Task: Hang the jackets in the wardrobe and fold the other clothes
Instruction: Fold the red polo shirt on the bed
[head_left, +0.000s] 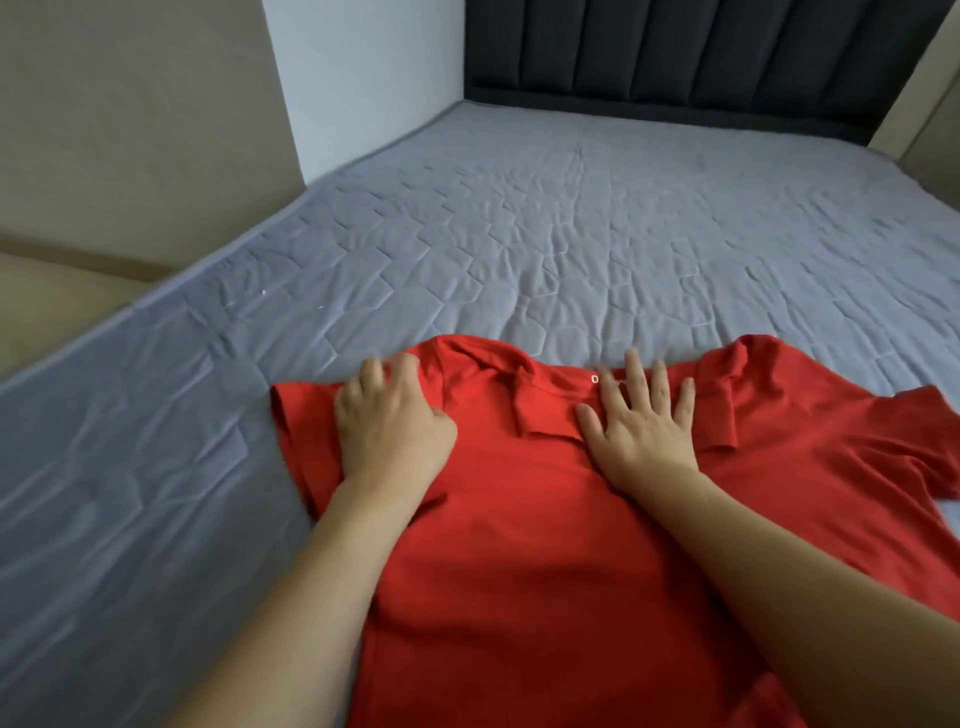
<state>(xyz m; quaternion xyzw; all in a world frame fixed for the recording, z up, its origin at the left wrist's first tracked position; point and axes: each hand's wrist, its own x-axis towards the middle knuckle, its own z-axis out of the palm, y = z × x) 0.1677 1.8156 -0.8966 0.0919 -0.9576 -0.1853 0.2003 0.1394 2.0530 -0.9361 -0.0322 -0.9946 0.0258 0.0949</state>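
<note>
The fingers (647, 384) of my right hand (641, 434) lie spread and flat just below the collar (524, 410). My left hand (387, 431) rests on the left shoulder, fingers curled into the cloth. The red polo shirt (545, 561) lies spread on the bed (571, 234). I judge it light, limp and wrinkle-prone; take hold at the shoulder seams and the hem.

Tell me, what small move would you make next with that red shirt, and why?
Probably fold the left sleeve inward. The red polo shirt lies spread on the bed; the right hand presses flat near the collar, and the left hand already curls its fingers at that shoulder.
</note>
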